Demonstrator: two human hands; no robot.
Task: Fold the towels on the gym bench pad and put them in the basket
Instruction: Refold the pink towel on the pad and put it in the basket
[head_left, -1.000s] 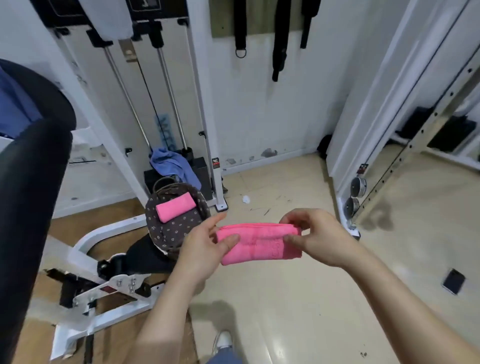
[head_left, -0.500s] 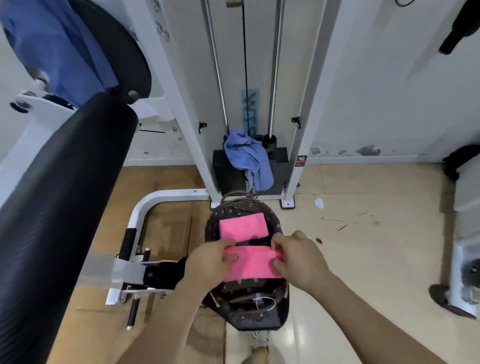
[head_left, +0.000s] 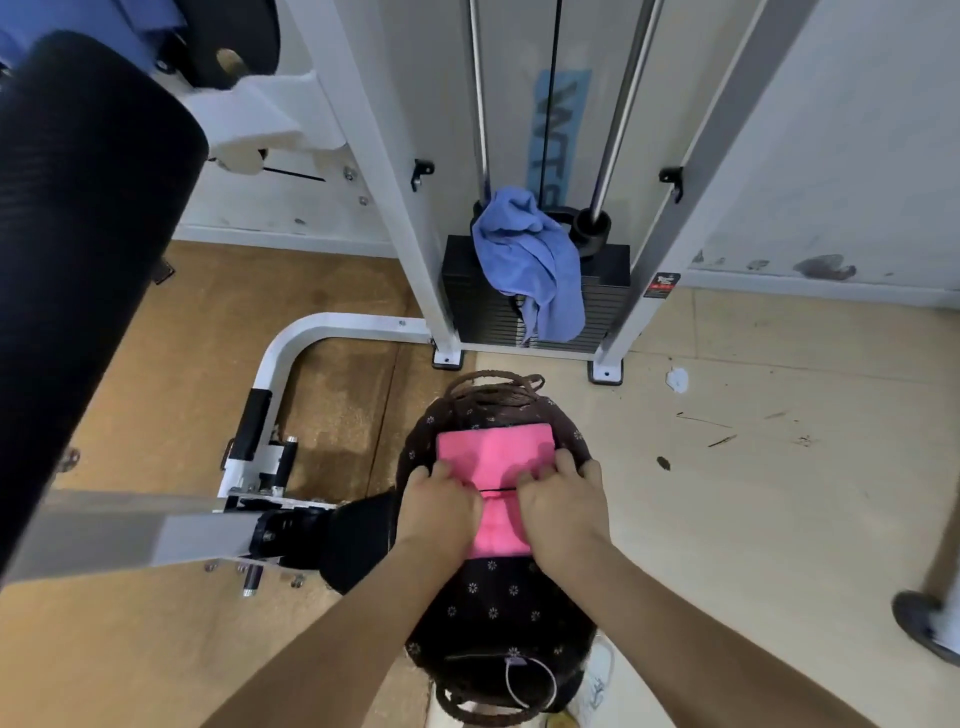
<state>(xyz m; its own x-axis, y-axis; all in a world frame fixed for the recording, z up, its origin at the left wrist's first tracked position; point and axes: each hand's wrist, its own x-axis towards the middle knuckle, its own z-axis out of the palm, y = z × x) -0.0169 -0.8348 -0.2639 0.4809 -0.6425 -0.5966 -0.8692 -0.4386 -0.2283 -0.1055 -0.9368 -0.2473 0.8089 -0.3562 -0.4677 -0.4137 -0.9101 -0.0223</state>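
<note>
Down on the floor, near centre, sits a dark basket (head_left: 493, 608) w/ flower-print lining. Two folded pink towels lie inside it, edge to edge. Far towel (head_left: 493, 446) lies flat & untouched except at its near edge. Near towel (head_left: 496, 535) is under both hands: left hand (head_left: 439, 506) & right hand (head_left: 563, 512) rest palm-down on it, fingers laid fairly flat, gripping nothing. They are prob. pressing it level so the fold holds & it sits snug against the far one. Fingertips reach the seam btwn the two; thumbs are hidden. Black bench pad (head_left: 88, 234) fills the left side. Farther off, a crumpled blue towel (head_left: 530, 260) hangs over a weight stack (head_left: 608, 301), unfolded, so maybe left to do.
</note>
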